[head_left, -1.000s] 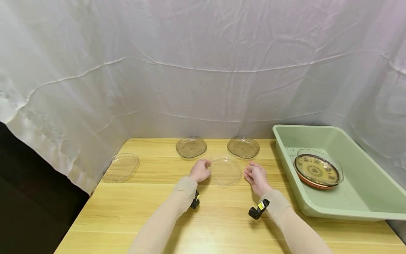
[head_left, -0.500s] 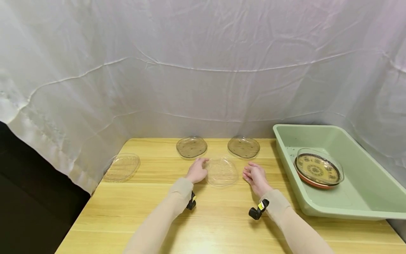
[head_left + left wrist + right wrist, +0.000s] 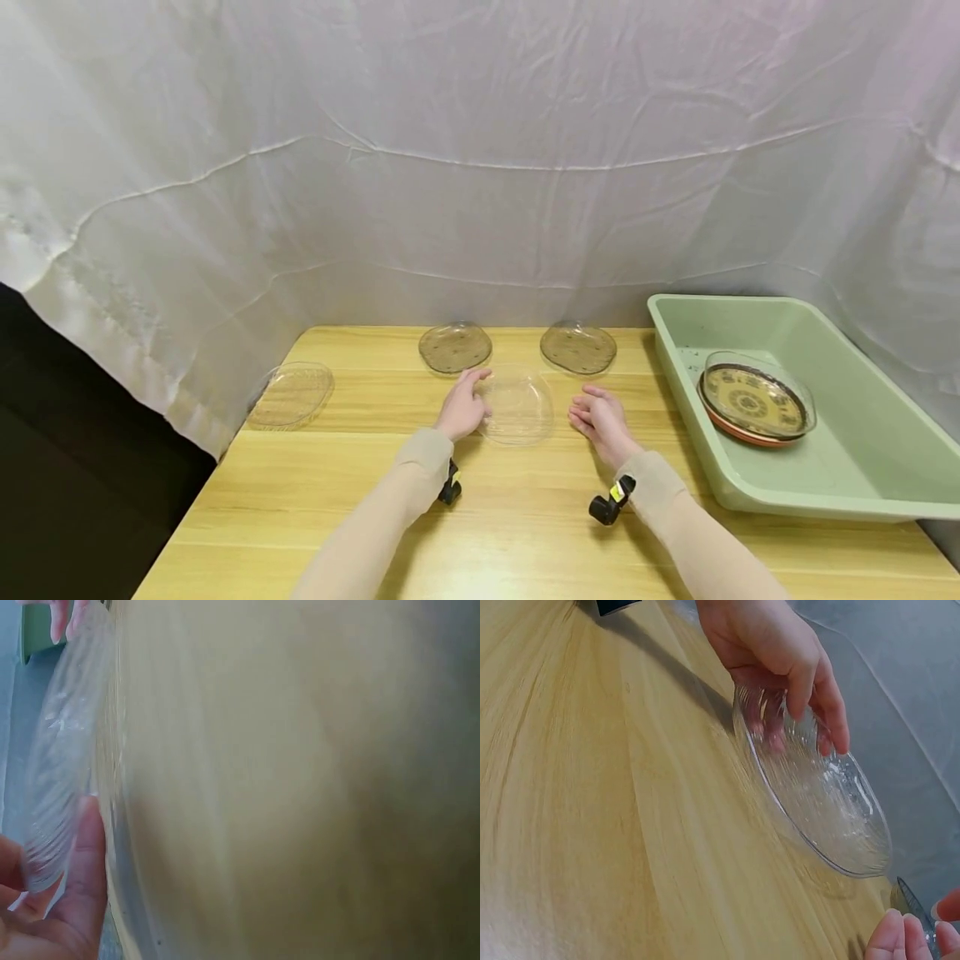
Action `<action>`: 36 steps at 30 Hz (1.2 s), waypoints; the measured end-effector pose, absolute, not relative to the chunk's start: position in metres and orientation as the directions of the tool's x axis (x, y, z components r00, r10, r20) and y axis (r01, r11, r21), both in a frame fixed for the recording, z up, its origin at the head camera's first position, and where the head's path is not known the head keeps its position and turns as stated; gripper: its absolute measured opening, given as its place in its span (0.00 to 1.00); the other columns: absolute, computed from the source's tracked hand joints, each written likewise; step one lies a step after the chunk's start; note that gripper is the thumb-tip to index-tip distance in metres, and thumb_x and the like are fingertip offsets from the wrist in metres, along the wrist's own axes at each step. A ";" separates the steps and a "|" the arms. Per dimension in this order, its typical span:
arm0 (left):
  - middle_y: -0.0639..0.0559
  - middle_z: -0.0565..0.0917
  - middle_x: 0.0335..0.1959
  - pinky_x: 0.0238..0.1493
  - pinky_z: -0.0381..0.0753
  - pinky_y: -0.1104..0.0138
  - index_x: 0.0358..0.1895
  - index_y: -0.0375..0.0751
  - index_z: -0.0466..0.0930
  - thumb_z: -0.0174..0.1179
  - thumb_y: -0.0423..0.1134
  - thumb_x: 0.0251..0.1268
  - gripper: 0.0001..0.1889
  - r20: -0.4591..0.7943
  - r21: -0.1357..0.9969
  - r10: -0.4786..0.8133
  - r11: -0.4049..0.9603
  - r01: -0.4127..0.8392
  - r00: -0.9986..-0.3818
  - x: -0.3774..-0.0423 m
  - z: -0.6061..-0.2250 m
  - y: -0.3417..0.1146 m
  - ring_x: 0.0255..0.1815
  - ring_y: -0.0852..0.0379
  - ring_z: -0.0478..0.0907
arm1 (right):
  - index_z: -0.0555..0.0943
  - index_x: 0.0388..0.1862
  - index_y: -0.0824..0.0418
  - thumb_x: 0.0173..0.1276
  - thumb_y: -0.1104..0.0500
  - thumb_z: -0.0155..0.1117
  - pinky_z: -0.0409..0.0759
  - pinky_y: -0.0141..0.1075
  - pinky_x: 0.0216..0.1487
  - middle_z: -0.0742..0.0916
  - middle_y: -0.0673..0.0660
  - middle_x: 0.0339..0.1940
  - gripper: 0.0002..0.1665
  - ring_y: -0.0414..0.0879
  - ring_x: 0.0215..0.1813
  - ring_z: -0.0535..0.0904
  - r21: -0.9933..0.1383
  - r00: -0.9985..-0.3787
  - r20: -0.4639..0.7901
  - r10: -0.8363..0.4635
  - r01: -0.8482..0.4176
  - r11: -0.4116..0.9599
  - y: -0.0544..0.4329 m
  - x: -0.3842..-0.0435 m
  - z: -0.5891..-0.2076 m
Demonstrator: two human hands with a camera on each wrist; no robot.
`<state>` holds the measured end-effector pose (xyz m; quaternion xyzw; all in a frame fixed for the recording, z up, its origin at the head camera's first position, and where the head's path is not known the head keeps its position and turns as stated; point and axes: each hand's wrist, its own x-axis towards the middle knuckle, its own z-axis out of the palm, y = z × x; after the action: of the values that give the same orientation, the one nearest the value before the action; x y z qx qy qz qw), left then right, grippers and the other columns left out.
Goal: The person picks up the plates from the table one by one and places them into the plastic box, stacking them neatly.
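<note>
My left hand (image 3: 461, 408) grips the left rim of a clear, ribbed glass plate (image 3: 519, 408) in the middle of the wooden table. In the left wrist view its thumb and fingers (image 3: 88, 859) lie on opposite sides of the plate (image 3: 64, 750). The right wrist view shows the same plate (image 3: 817, 802) with its left-hand fingers curled over the edge. Whether its underside touches the wood is hard to tell. To the plate's right, my right hand (image 3: 603, 423) hovers apart from it, fingers loosely bent and holding nothing.
Two brownish glass plates (image 3: 455, 347) stand along the table's back edge. Another clear plate (image 3: 292, 393) lies at the left edge. On the right, a green tub (image 3: 840, 475) contains stacked dishes, a patterned yellow plate (image 3: 750, 400) among them. A pale curtain (image 3: 525, 208) hangs behind.
My left hand has shifted slightly left, and the clear plate has moved left with it, away from the right hand. The right hand has barely moved.
</note>
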<state>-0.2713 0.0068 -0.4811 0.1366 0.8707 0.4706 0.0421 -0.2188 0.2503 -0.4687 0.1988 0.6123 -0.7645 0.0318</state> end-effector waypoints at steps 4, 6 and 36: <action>0.45 0.68 0.74 0.50 0.86 0.58 0.73 0.42 0.68 0.44 0.24 0.70 0.29 0.070 0.838 0.259 0.508 0.197 -0.963 -0.269 -0.481 0.006 0.38 0.49 0.85 | 0.54 0.79 0.68 0.75 0.67 0.48 0.84 0.26 0.44 0.77 0.62 0.57 0.35 0.37 0.38 0.81 -0.929 -0.923 -0.336 0.185 0.293 -0.227 0.250 -0.219 -0.469; 0.46 0.70 0.72 0.33 0.86 0.65 0.73 0.42 0.69 0.41 0.24 0.73 0.27 0.068 0.852 0.255 0.489 0.189 -0.965 -0.267 -0.480 0.006 0.27 0.58 0.82 | 0.55 0.79 0.68 0.76 0.67 0.48 0.84 0.26 0.44 0.78 0.62 0.56 0.35 0.38 0.39 0.82 -0.933 -0.927 -0.329 0.178 0.290 -0.213 0.251 -0.218 -0.468; 0.42 0.69 0.71 0.35 0.90 0.67 0.71 0.39 0.69 0.38 0.25 0.69 0.28 -0.031 0.982 0.283 0.190 0.025 -0.959 -0.257 -0.430 0.017 0.33 0.55 0.86 | 0.54 0.78 0.69 0.81 0.59 0.34 0.85 0.26 0.48 0.79 0.55 0.51 0.30 0.39 0.42 0.81 -0.963 -0.970 -0.241 0.029 0.236 -0.129 0.258 -0.213 -0.429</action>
<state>-0.2571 0.0174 -0.4298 0.1005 0.7644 0.6286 0.1026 -0.2132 0.2575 -0.4287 0.1010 0.6562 -0.7446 0.0693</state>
